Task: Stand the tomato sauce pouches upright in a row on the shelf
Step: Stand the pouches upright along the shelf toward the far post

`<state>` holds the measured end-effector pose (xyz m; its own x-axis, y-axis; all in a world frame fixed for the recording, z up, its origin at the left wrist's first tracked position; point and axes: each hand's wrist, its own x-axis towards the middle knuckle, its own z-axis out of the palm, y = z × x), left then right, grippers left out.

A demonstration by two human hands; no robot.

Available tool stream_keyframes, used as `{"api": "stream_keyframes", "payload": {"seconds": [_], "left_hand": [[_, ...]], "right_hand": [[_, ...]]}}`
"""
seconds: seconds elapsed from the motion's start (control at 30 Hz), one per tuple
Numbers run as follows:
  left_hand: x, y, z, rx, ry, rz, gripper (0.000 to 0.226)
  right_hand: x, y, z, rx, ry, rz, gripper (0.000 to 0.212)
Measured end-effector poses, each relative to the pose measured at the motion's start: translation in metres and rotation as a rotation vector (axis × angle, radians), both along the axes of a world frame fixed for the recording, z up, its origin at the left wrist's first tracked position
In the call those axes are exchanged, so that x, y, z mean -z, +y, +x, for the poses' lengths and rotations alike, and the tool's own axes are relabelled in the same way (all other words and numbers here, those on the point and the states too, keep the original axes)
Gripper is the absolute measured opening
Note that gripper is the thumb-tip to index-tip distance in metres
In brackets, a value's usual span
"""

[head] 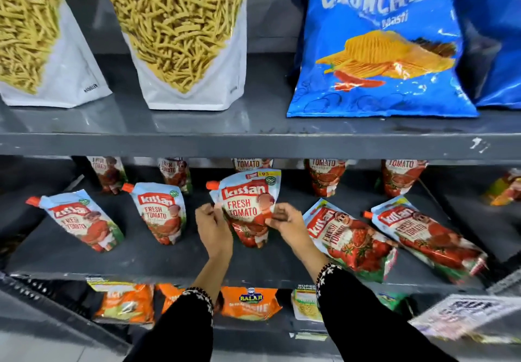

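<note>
At frame centre we are pinching the soft, sauce-heavy pouch (249, 209) at its side edges, left hand (212, 228) and right hand (284, 222), likely floppy and slippery.

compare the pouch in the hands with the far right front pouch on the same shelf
The held pouch stands upright, base on the shelf, pinched at its sides by the left hand and right hand; the far right pouch lies flat on its back, untouched. The held one's label faces forward; the other's faces up. Both share an orange spout and the same print.
</note>
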<state>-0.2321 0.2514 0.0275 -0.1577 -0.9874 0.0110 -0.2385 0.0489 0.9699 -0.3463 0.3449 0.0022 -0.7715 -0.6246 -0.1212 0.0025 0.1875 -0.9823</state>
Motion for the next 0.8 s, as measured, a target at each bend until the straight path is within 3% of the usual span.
{"api": "stream_keyframes", "payload": {"seconds": [0.1,0.17,0.3,0.4,0.5,0.6,0.67,0.8], "left_hand": [[0.005,0.025,-0.003,-0.1,0.075,0.252,0.021],[0.014,0.044,-0.014,-0.04,0.08,0.407,0.03],[0.037,0.074,-0.05,0.202,0.061,0.693,0.047],[0.035,0.097,-0.07,0.296,0.056,0.843,0.034],[0.029,0.12,-0.089,0.389,0.052,0.905,0.028],[0.031,0.133,-0.11,0.398,0.052,0.949,0.044],[0.031,0.138,-0.118,0.364,0.036,0.924,0.04],[0.04,0.139,-0.128,0.248,-0.051,0.796,0.032]], "right_hand": [[-0.012,0.018,-0.013,-0.021,0.051,0.055,0.048],[-0.018,0.037,-0.03,0.099,0.178,0.162,0.049],[-0.025,0.086,-0.068,0.212,0.562,0.714,0.038],[-0.025,0.114,-0.086,0.118,0.471,1.022,0.037],[-0.024,0.125,-0.096,0.084,0.401,1.023,0.04],[-0.023,0.13,-0.107,0.082,0.342,1.014,0.043],[-0.022,0.133,-0.114,0.04,0.286,0.971,0.041],[-0.019,0.145,-0.131,0.059,0.18,0.795,0.02]]}}
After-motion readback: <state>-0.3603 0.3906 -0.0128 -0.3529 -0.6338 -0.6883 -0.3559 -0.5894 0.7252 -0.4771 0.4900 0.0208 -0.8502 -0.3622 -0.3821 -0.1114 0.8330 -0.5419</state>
